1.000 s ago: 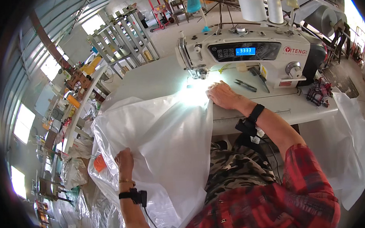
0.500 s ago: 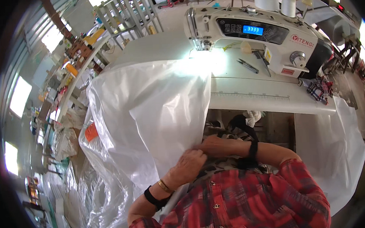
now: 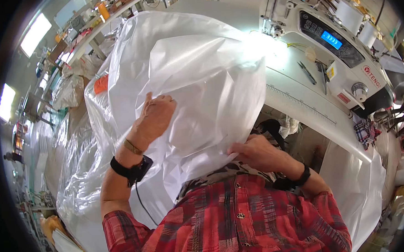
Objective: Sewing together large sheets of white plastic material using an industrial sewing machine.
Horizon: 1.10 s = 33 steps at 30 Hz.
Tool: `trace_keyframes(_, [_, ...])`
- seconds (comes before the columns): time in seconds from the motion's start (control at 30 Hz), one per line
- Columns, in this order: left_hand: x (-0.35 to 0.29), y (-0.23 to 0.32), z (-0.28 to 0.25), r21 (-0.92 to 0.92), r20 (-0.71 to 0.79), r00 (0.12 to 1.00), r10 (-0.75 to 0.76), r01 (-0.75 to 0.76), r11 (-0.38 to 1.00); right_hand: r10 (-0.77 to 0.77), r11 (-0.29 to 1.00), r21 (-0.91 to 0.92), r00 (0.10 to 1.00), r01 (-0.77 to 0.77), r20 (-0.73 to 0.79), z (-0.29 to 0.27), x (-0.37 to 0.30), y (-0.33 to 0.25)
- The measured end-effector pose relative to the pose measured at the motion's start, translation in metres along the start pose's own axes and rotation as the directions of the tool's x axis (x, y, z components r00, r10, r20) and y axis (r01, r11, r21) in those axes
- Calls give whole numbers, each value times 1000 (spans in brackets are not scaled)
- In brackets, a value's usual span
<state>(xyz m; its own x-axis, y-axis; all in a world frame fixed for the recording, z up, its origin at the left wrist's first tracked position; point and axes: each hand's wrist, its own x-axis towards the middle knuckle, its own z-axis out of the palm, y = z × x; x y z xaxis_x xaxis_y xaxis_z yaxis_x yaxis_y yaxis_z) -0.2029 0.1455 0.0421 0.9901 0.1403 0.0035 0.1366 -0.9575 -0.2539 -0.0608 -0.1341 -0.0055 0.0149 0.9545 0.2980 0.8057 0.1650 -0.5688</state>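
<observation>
A large sheet of glossy white woven plastic (image 3: 196,103) spreads from the sewing machine's lit needle area down over my lap. My left hand (image 3: 158,114) lies on the left part of the sheet, its fingers curled into a fold; the fingertips are partly hidden. Near the sheet's lower right edge, at my waist, my right hand (image 3: 260,154) pinches the material between thumb and fingers. The white sewing machine (image 3: 274,28) stands at the upper right, its needle area washed out by the lamp glare.
Tweezers (image 3: 307,72) and a dark slim tool (image 3: 322,77) rest on the machine table (image 3: 301,93), beside its ruler strip. A checked cloth scrap (image 3: 366,133) hangs at the table's right corner. Clear plastic wrapping (image 3: 71,164) heaps at the left. Thread cones (image 3: 349,14) stand behind the machine.
My left hand has moved up and left across the sheet, away from my right hand, which has shifted slightly right. The sheet is spread wider, and the view has turned so the machine sits farther right.
</observation>
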Motion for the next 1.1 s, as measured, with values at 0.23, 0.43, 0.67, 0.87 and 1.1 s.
trace_keyframes(0.23, [-5, 103, -1, -511, -385, 923, 7, -220, 831, 45, 998, 46, 997, -48, 70, 12, -3, -2])
trace_keyframes(0.43, [-22, 95, 54, -743, -290, 894, -342, 15, 669, 73, 981, 179, 997, -79, 40, 19, -17, 7])
trace_keyframes(0.67, [0, 105, 44, -963, -171, 934, -314, -91, 255, 52, 976, 216, 998, -40, -48, 24, -9, 4])
trace_keyframes(0.87, [-21, 106, 78, -924, -105, 918, -382, 53, 380, 52, 991, 123, 997, -45, -50, 8, -18, -2])
trace_keyframes(1.1, [-131, 13, 125, -957, 270, 470, -841, 33, -288, 29, 968, 240, 921, 71, -389, -13, -22, 8])
